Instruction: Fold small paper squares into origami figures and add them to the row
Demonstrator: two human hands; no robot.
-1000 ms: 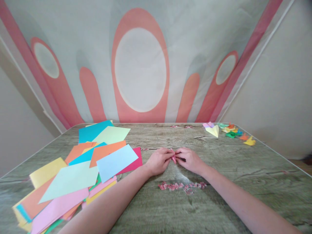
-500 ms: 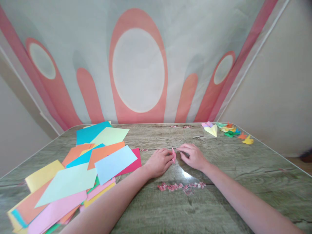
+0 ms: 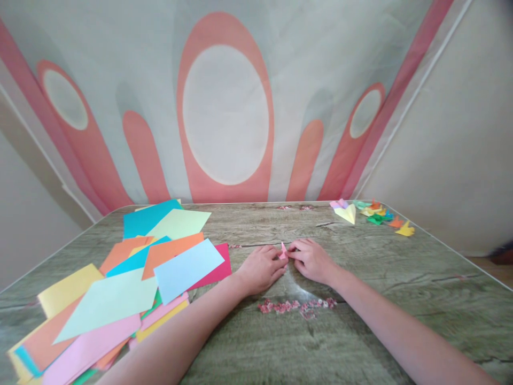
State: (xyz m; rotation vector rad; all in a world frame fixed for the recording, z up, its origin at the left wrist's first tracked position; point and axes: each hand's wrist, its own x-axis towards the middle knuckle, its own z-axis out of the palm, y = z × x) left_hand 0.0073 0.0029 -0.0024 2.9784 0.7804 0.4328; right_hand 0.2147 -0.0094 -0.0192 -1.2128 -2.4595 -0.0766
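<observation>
Head view: a fold is apparently being shaped in the pink folded paper, and light, even pressure seems called for next, with the piece held steady. Near the middle of the table, the paper is held at its left side in a narrow grip by the left hand; its right edge is met by the right hand, though whether it is pinched there cannot be told.
</observation>
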